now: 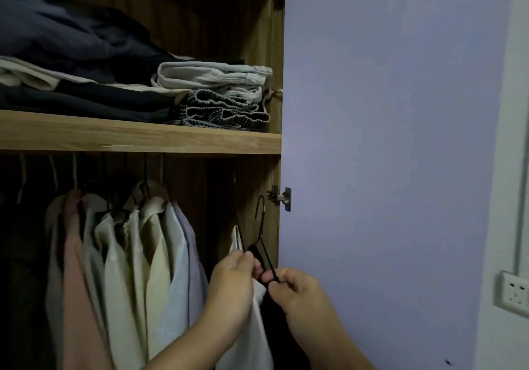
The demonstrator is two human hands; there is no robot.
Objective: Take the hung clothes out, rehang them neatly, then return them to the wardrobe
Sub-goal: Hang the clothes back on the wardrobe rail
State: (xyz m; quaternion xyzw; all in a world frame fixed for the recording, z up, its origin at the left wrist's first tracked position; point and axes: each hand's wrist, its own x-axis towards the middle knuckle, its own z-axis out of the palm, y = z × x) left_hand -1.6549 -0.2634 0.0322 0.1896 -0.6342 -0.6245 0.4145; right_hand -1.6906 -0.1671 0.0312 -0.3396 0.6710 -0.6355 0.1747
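A black hanger is pinched by the right hand inside the wardrobe; a white garment is gripped by the left hand.

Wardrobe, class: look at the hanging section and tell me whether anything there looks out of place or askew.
Yes. One black hanger is off the rail: its hook hangs free below the shelf, tilted, pinched by the right hand. The left hand grips a white garment beside it. The other shirts hang in a row.
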